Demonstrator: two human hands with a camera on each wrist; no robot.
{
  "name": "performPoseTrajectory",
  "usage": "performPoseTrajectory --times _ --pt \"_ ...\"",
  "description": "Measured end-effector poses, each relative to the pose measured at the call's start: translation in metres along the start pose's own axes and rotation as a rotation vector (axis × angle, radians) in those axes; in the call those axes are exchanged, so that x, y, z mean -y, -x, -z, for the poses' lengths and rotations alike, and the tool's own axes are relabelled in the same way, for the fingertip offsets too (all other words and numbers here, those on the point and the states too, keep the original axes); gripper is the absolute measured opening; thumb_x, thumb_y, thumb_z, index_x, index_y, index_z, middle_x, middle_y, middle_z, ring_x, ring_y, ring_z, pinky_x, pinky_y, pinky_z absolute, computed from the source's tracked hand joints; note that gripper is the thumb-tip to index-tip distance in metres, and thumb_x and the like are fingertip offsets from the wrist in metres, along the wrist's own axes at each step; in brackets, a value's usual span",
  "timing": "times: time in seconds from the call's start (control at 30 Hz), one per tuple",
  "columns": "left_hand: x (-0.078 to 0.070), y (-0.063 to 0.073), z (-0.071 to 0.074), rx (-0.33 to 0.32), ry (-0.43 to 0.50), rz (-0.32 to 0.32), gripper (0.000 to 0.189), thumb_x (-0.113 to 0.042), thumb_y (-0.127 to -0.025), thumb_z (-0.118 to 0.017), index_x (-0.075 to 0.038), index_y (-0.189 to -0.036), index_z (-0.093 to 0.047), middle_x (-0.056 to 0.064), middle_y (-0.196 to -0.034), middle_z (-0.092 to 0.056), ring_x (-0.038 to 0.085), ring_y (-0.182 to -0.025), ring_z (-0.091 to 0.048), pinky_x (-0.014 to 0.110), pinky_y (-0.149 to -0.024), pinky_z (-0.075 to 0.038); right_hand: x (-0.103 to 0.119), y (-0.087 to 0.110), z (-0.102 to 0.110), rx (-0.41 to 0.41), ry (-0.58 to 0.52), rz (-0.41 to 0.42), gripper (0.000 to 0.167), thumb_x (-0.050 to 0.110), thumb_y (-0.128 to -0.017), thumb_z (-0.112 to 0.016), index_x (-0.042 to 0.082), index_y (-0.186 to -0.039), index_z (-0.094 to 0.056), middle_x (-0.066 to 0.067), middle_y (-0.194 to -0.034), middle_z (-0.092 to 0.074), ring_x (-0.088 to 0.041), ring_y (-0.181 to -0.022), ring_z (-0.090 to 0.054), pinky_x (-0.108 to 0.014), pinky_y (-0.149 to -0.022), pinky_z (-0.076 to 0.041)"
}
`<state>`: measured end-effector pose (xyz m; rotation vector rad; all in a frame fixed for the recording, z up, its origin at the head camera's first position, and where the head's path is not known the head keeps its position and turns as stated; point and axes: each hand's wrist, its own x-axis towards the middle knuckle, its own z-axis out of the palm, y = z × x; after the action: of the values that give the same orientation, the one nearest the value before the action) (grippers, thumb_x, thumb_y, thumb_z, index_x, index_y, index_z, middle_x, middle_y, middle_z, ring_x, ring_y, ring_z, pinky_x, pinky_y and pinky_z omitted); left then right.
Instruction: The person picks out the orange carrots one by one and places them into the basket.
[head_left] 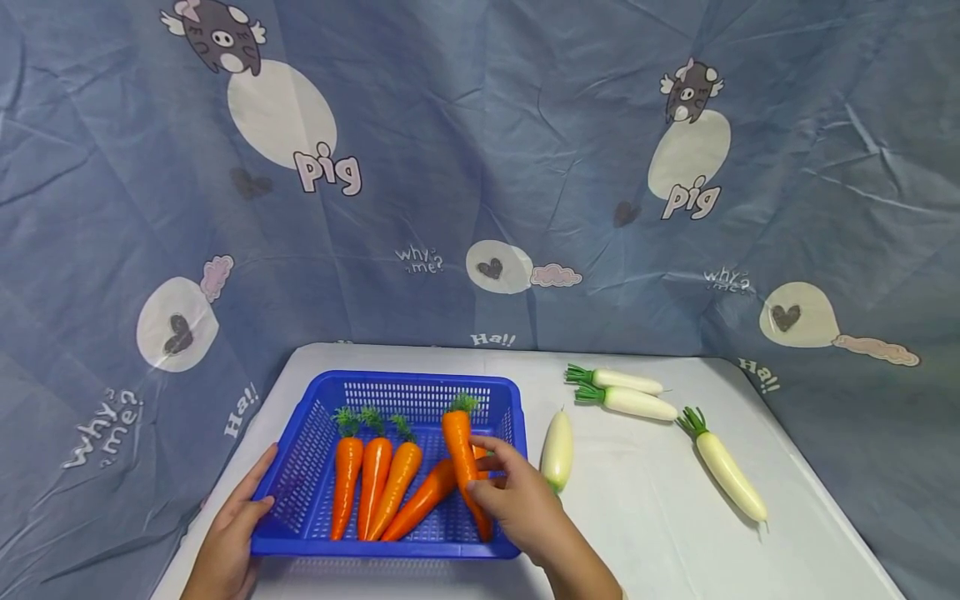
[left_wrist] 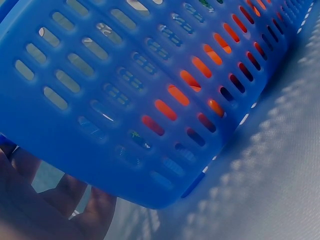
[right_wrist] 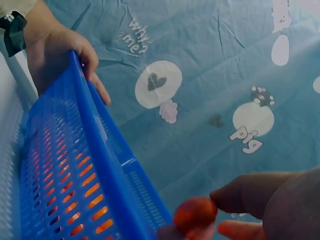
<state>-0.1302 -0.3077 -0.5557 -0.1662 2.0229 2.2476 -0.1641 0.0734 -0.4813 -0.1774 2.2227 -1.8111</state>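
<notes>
My left hand (head_left: pixel 231 525) grips the left rim of a blue plastic basket (head_left: pixel 390 548), thumb on the inner side. In the left wrist view its fingers (left_wrist: pixel 97 207) lie against the perforated basket wall. Over the basket's right part, my right hand (head_left: pixel 521 496) pinches an orange carrot (head_left: pixel 455 433) between thumb and fingers, its leafy end pointing away from me. Three carrots (head_left: pixel 347 479) lie side by side at the basket's left. Another carrot (head_left: pixel 423 500) lies aslant, partly hidden behind the held one and my hand. The right wrist view shows the held carrot (right_wrist: pixel 194 216) near the rim.
A white table (head_left: pixel 645 517) bears the basket. One white radish (head_left: pixel 557 450) lies right beside the basket. Two radishes (head_left: pixel 637 403) lie together at the back, and another radish (head_left: pixel 731 477) farther right. A blue printed cloth (head_left: pixel 525 167) hangs behind and at both sides.
</notes>
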Motion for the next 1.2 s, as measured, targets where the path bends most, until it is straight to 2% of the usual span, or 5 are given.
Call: performPoseTrajectory --times 0.3,0.5,0.73,1.0,1.2 --pt "0.0029 0.0005 -0.0010 0.012 0.018 -0.028 0.063 -0.012 -0.113 -0.029 -0.029 -0.170 -0.009 -0.003 -0.177 0.011 -0.007 -0.134 -0.032 0.011 -0.093 -0.045 0.0003 0.0012 0.0007 0.009 0.013 -0.008 0.058 0.018 -0.092 -0.076 0.015 -0.146 -0.056 -0.018 -0.126 -0.063 -0.023 -0.104 -0.068 -0.036 -0.085 -0.060" --pt "0.0035 -0.0001 -0.0017 0.016 0.030 -0.043 0.063 -0.012 -0.113 -0.029 -0.028 -0.170 -0.010 0.000 -0.177 0.011 -0.012 -0.127 -0.040 0.014 -0.093 -0.048 0.0007 0.0001 0.0018 0.012 -0.018 -0.005 0.056 0.017 -0.092 -0.076 0.012 -0.144 -0.057 -0.019 -0.124 -0.063 -0.023 -0.101 -0.067 -0.035 -0.086 -0.060" --pt "0.0045 -0.0023 -0.0020 0.027 0.038 -0.061 0.063 -0.011 -0.112 -0.029 -0.027 -0.170 -0.009 0.000 -0.177 0.009 -0.011 -0.128 -0.041 0.015 -0.093 -0.048 0.0012 0.0001 0.0028 0.011 -0.018 -0.011 0.057 0.018 -0.091 -0.077 0.011 -0.144 -0.058 -0.019 -0.124 -0.064 -0.022 -0.100 -0.067 -0.034 -0.084 -0.060" --pt "0.0004 -0.0030 -0.0031 -0.009 0.008 0.018 0.065 -0.012 -0.111 -0.028 -0.035 -0.169 -0.009 -0.008 -0.176 0.012 0.031 -0.161 0.002 0.008 -0.090 -0.040 -0.0009 -0.0006 0.0027 0.027 -0.067 -0.006 0.058 0.016 -0.092 -0.076 0.009 -0.146 -0.056 -0.022 -0.126 -0.062 -0.023 -0.102 -0.067 -0.035 -0.086 -0.061" --pt "0.0029 -0.0018 -0.0008 -0.007 0.022 0.001 0.064 -0.011 -0.112 -0.028 -0.032 -0.170 -0.010 -0.005 -0.177 0.011 0.010 -0.151 -0.022 0.011 -0.092 -0.045 -0.0008 -0.0005 0.0028 0.040 -0.148 0.005 0.057 0.012 -0.093 -0.073 0.005 -0.146 -0.053 -0.024 -0.128 -0.059 -0.024 -0.104 -0.067 -0.036 -0.088 -0.062"
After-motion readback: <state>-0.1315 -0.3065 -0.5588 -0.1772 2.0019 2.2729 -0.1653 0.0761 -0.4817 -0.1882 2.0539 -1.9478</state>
